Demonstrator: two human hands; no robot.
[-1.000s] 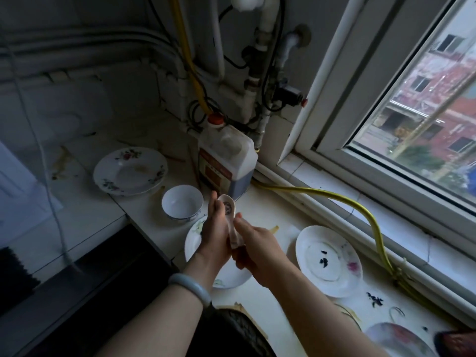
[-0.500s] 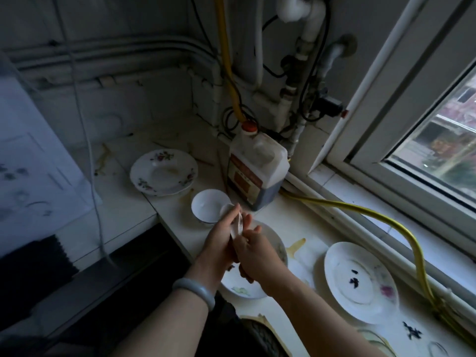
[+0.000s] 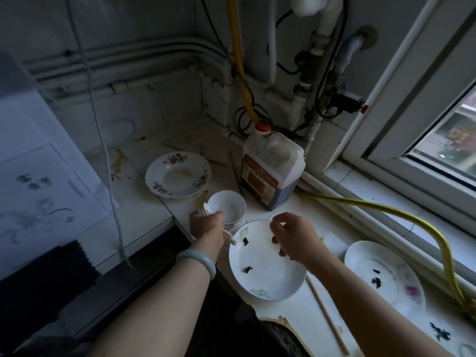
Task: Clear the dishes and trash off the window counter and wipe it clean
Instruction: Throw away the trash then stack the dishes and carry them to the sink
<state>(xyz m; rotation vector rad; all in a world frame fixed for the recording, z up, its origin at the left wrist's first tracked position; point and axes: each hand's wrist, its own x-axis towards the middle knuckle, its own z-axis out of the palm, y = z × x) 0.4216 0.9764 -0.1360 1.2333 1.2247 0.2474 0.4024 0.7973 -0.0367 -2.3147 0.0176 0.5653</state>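
Note:
My left hand (image 3: 207, 225) grips white ceramic spoons (image 3: 205, 208), their handles sticking out toward the near plate. It is right beside a small white bowl (image 3: 228, 206) on the tiled counter (image 3: 144, 215). My right hand (image 3: 293, 235) hovers over the far edge of a white plate (image 3: 265, 269) with dark food scraps, fingers loosely curled and holding nothing. A flowered plate (image 3: 177, 173) with a stain lies behind the bowl. Another dirty plate (image 3: 383, 274) lies at the right by the window sill.
A plastic jug (image 3: 270, 168) with a red cap and dark liquid stands against the corner pipes. A yellow hose (image 3: 386, 210) runs along the sill under the window (image 3: 438, 140). Chopsticks (image 3: 327, 318) lie near the front edge; scraps and stains dot the counter.
My hands, which held a spoon together, have parted. The left keeps the spoons and has moved down beside the bowl; the right has let go and hangs over the plate.

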